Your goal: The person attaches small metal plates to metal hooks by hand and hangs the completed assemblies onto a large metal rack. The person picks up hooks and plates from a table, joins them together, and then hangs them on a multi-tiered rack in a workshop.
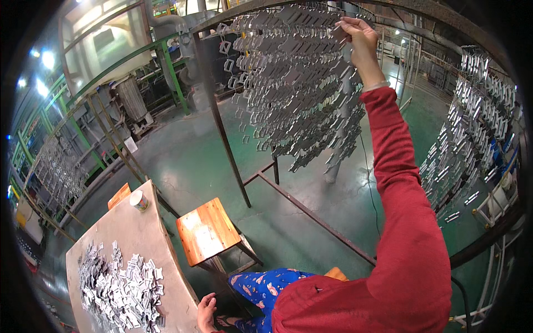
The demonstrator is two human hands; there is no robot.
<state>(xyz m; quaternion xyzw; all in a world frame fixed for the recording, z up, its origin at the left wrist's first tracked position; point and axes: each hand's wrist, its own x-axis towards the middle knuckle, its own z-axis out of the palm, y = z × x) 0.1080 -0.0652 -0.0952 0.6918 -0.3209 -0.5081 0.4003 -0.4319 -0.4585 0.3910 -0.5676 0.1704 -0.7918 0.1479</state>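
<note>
Right hand (360,34) raised high on a red sleeve (400,183), fingers (345,23) pinched shut on a small flat metal piece (339,34) at the upper edge of the hanging rack (233,144). Held up against a dense curtain of hung metal pieces (294,83) — grey, flat, notched, row under row on the dark frame. Piece in the fingers touching or just beside the topmost hung row; cannot tell whether already on a hook.

Left hand (206,312) down low at the bottom of the view, at the near edge of the worktop (139,233), fingers loosely curled, holding nothing visible. Just to its left, a loose heap of metal pieces (119,288) spread over the near half of the worktop. At the far corner, a small round can (139,200), upright, well apart from the heap.

Beside the worktop a wooden stool (208,233) on the green floor (311,194), between worktop and rack. Blue patterned trousers (258,286) below the stool. Off to the right a second rack of pieces (472,139); far left, a third (58,169) — both well apart from the hands.
</note>
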